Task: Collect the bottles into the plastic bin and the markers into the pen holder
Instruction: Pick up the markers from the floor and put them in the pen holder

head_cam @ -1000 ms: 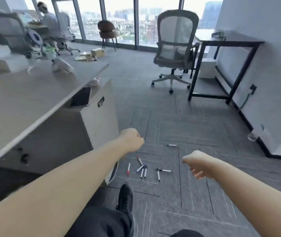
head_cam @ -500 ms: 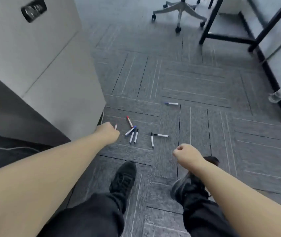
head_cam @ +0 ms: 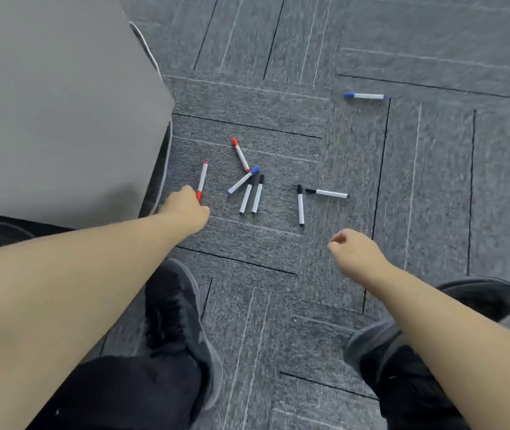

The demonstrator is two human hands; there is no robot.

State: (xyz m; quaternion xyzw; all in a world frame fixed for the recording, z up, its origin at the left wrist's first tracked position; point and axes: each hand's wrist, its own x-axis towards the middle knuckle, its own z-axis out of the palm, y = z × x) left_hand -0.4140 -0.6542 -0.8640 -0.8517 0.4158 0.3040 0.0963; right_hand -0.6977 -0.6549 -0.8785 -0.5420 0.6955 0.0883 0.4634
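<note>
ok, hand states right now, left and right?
Left hand: fingers curled at the leftmost red marker; grip cannot be told.
Right hand: closed, holding nothing.

Bending low, reaching forward and down. Stretching the bare left hand point(head_cam: 187, 209) further out, back of it upward, fingers tucked under and hidden. Holding the bare right hand point(head_cam: 354, 254) nearer, curled in a loose fist, thumb against forefinger, empty
</note>
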